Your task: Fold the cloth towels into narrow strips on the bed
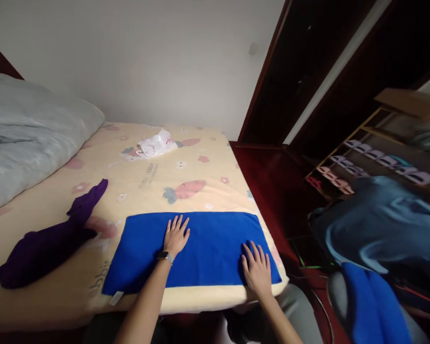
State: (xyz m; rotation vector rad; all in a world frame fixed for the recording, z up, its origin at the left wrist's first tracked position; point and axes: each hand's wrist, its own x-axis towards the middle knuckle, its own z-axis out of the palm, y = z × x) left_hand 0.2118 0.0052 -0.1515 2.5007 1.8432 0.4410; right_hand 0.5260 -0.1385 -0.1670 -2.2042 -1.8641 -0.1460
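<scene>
A blue towel [211, 248] lies spread flat near the front edge of the bed, with a small white tag [116, 298] at its lower left corner. My left hand [176, 235] rests palm down on the towel, left of its middle, fingers spread; a watch is on that wrist. Toward the towel's right end, my right hand [257, 268] also lies flat with its fingers apart. Neither hand grips anything. A crumpled dark purple cloth [53, 246] lies on the bed to the left of the towel.
The bed [157, 298] has a yellow sheet with carrot prints. On it are a white plastic bag [156, 144] and a grey quilt [36, 138]. To the right stand a shoe rack [366, 129] with several slippers and a pile of blue-grey fabric [380, 220].
</scene>
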